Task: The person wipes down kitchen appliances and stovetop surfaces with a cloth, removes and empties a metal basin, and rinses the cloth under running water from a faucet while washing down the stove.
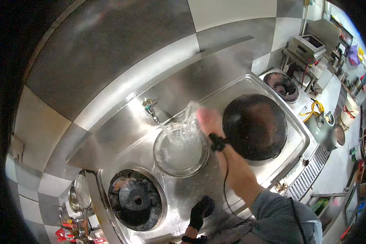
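Water pours from a small tap on the steel back panel into a round metal basin full of water. My right hand, blurred by motion, is at the basin's upper right edge beside a high splash of water; its fingers are smeared and anything in them cannot be made out. Near the stove's front edge, below the basin, is my left hand in a black covering, its fingers hard to distinguish. A large black wok lies to the right of my right hand.
An open burner is at the left of the steel stove top. Pans stand beyond its left side. Further right are another burner, a gas cylinder with a yellow hose, and a metal grate.
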{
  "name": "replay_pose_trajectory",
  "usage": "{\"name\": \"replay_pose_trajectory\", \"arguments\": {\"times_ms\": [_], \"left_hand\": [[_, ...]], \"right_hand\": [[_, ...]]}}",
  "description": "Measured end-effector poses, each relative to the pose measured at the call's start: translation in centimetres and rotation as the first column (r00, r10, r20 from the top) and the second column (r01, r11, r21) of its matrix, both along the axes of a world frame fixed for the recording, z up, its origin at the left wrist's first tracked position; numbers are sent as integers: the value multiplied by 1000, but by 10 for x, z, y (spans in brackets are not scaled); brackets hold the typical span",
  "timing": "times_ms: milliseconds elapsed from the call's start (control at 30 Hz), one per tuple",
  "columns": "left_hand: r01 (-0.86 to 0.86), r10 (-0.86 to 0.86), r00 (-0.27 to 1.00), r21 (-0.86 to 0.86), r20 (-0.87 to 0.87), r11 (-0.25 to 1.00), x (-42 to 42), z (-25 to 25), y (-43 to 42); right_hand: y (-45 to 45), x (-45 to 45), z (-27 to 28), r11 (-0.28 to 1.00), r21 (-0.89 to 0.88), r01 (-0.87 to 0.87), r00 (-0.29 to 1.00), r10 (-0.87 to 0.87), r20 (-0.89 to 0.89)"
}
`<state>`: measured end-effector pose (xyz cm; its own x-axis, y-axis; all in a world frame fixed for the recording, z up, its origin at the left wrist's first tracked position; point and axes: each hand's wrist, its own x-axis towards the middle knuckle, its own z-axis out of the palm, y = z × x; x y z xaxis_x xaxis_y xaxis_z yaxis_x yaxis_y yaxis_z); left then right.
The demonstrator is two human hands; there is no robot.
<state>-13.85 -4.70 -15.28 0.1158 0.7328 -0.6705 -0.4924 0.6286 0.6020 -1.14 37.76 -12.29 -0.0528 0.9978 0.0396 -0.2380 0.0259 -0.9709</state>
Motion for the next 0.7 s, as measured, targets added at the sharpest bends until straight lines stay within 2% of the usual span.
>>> {"name": "replay_pose_trajectory", "arguments": {"times_ms": [33, 67, 100, 167, 200, 267, 333, 400, 433, 467, 500, 533, 567, 600, 667, 700], "left_hand": [[-34, 34, 999, -9, 4, 999, 1, 2, -1], [-68, 68, 998, -10, 12, 998, 4, 2, 3], [-71, 71, 997, -4, 19, 997, 7, 2, 4], [-147, 139, 983, 63, 120, 987, 9, -2, -1], [-133, 125, 985, 58, 122, 989, 11, -6, -4], [27, -9, 994, 166, -106, 986, 15, -14, -5], [195, -103, 933, 243, -345, 950, 15, -22, -4], [281, -133, 874, 264, -467, 923, 16, -19, 1], [134, -101, 961, 116, -257, 984, 18, -5, 3], [13, -16, 999, -61, -45, 998, 19, 5, 5], [14, -17, 999, -58, -49, 998, 20, 7, 6], [108, -98, 973, 37, -207, 993, 23, 7, 6], [159, -131, 950, 79, -283, 984, 26, 8, 5], [210, -156, 919, 116, -361, 971, 29, 9, 4], [167, -95, 935, 189, -341, 968, 31, 10, 4], [151, -72, 940, 218, -333, 964, 33, 9, 5]], "right_hand": [[8, 15, 13, 999, -21, 37, 983, -40, -178], [4, 25, 23, 998, -25, 57, 984, -60, -170], [-10, 30, 26, 1000, 14, 24, 998, -25, 66], [-50, 25, 19, 992, 80, -99, 850, 43, 525], [-70, 14, 11, 982, 68, -175, 743, 86, 664], [-97, -18, -25, 970, 28, -240, 626, 133, 768], [-96, -70, -102, 993, 15, -116, 644, 64, 763], [-73, -118, -182, 996, -40, 78, 723, -29, 691], [-69, -114, -172, 983, -174, 66, 913, 11, 409], [-65, -111, -161, 952, -302, 47, 996, -21, 88], [-56, -104, -139, 874, -463, -144, 833, -146, -534], [-37, -90, -115, 877, -458, -145, 832, -142, -536], [-14, -66, -85, 959, -283, 28, 891, -152, -429], [5, -41, -59, 982, -72, 176, 929, -190, -318], [19, -8, -63, 944, 167, 285, 944, -247, -216], [24, 9, -68, 936, 287, 203, 959, -249, 135]]}}
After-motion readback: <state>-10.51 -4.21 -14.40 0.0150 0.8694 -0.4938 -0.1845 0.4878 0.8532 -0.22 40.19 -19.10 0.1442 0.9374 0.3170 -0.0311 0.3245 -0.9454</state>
